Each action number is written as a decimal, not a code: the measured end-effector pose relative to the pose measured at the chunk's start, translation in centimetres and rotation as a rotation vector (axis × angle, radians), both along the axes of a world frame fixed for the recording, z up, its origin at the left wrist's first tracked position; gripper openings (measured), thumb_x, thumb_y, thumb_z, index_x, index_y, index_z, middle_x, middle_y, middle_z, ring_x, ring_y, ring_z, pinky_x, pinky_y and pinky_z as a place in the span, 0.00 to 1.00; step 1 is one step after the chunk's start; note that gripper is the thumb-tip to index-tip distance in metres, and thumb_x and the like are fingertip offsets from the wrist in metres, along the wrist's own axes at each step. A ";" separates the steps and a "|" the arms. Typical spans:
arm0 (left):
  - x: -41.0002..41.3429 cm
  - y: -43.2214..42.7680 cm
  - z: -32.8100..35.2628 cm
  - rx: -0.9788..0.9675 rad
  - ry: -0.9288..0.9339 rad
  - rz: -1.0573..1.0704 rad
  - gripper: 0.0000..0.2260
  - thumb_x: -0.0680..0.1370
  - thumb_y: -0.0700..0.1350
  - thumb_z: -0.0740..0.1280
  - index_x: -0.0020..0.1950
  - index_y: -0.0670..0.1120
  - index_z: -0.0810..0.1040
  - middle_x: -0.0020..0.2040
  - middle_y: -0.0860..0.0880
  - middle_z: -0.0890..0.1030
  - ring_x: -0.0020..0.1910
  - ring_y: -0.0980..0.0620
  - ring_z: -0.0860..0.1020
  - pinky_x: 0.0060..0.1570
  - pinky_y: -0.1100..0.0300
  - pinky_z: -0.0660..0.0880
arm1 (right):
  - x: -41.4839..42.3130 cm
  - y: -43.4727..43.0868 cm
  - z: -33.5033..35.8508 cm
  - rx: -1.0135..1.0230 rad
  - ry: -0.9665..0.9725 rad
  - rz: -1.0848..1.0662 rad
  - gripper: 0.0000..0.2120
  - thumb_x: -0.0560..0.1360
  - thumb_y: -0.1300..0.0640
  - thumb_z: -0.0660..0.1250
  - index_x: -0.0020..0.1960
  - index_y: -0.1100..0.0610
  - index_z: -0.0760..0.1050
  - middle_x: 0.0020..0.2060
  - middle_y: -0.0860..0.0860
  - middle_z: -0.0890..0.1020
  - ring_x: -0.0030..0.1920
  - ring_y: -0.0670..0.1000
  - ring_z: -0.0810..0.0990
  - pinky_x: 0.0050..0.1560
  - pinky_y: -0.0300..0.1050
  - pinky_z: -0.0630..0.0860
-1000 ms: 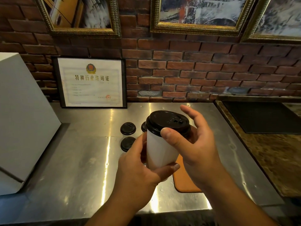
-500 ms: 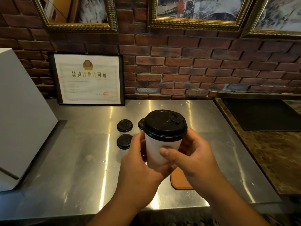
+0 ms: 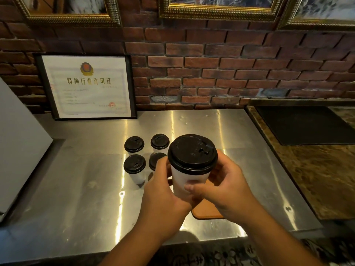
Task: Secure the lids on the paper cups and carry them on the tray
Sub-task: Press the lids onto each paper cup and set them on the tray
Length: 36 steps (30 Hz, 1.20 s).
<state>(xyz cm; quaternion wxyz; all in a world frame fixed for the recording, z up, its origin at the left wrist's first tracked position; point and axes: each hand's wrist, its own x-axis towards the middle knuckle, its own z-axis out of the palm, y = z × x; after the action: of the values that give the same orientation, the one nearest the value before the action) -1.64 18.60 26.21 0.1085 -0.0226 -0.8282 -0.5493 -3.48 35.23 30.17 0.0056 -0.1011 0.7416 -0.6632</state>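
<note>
A white paper cup point(image 3: 187, 177) with a black lid point(image 3: 192, 152) on top is held up above the steel counter. My left hand point(image 3: 165, 196) wraps its left side and my right hand point(image 3: 222, 187) grips its right side and front. Beneath my hands lies an orange-brown tray point(image 3: 206, 213), mostly hidden. Several more white cups with black lids stand on the counter to the left: one at the back left point(image 3: 134, 144), one at the back right point(image 3: 160, 142), one at the front left point(image 3: 134, 165), and one partly hidden behind my left hand point(image 3: 154, 160).
A framed certificate point(image 3: 88, 86) leans against the brick wall at the back. A large white box point(image 3: 17, 143) stands at the left. At the right is a brown stone counter point(image 3: 324, 181) with a black mat point(image 3: 305, 124). The steel counter point(image 3: 76, 198) ends near me.
My right hand has come off the lid and dropped to the cup's side. The view has tilted down, bringing more of the lidded cups at the left into sight.
</note>
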 end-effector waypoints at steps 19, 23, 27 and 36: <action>-3.3 -5.9 -14.5 -0.435 -0.637 0.061 0.27 0.78 0.61 0.73 0.75 0.54 0.74 0.76 0.52 0.74 0.71 0.49 0.75 0.72 0.50 0.74 | -9.4 11.3 -10.0 0.022 -0.137 -0.170 0.37 0.60 0.47 0.87 0.67 0.42 0.79 0.61 0.46 0.86 0.63 0.48 0.84 0.57 0.41 0.83; -4.8 -8.8 -18.6 -0.680 -0.788 -0.001 0.47 0.70 0.76 0.68 0.82 0.52 0.65 0.81 0.46 0.68 0.77 0.43 0.68 0.77 0.44 0.69 | -13.3 13.5 -14.1 0.107 -0.230 -0.190 0.36 0.63 0.56 0.87 0.68 0.43 0.76 0.59 0.42 0.86 0.61 0.44 0.84 0.59 0.45 0.81; -6.1 -10.7 -21.2 -0.902 -0.933 -0.079 0.66 0.58 0.87 0.62 0.87 0.54 0.42 0.87 0.47 0.45 0.85 0.39 0.50 0.80 0.37 0.60 | -17.1 14.6 -17.6 0.106 -0.313 -0.213 0.32 0.62 0.54 0.85 0.61 0.36 0.78 0.57 0.39 0.86 0.59 0.40 0.84 0.50 0.36 0.84; -5.3 -11.9 -25.1 -1.058 -0.893 -0.134 0.66 0.58 0.89 0.50 0.84 0.55 0.30 0.87 0.48 0.39 0.85 0.38 0.45 0.78 0.35 0.62 | -22.2 15.7 -23.1 0.170 -0.385 -0.222 0.31 0.70 0.61 0.82 0.68 0.44 0.76 0.62 0.46 0.84 0.66 0.53 0.81 0.64 0.57 0.81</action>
<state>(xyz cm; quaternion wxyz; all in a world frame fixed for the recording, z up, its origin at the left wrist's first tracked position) -6.91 6.74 1.14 -0.3022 0.1048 -0.9469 -0.0342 -25.66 50.98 7.03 0.0823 0.1102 0.7865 -0.6020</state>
